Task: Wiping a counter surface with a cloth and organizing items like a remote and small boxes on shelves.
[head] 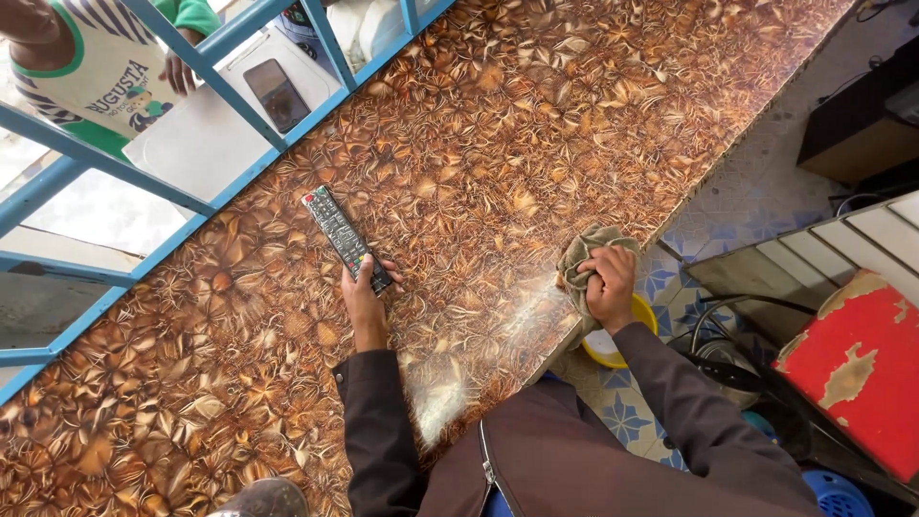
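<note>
Left grip (367, 287) closed over the near end of a remote (345, 237), fingers curled across its button face, pinning it flat on the counter (498, 124). Long, slim, black, stiff plastic; likely light and a little slick, best taken around the narrow sides at mid-length, clear of the buttons. Far end pointing up and left toward a blue window frame (249, 172).

Right grip (609, 285) clenched tight on a bunched cloth (586, 257), grey-green, soft and limp, pressed at the counter's right edge. Easy to wad; holds anywhere, no fragile part.

Counter glossy, brown with a dry-leaf pattern, probably slippery under hard plastic. Dark sleeves on both arms.

Beyond the frame, a white ledge (201, 144) with a dark phone (277, 94), and another person's hand (178, 73) beside it. Below the right grip, a yellow bowl (613, 349) on patterned floor tiles (670, 278); further right, a red chipped panel (857, 369).
</note>
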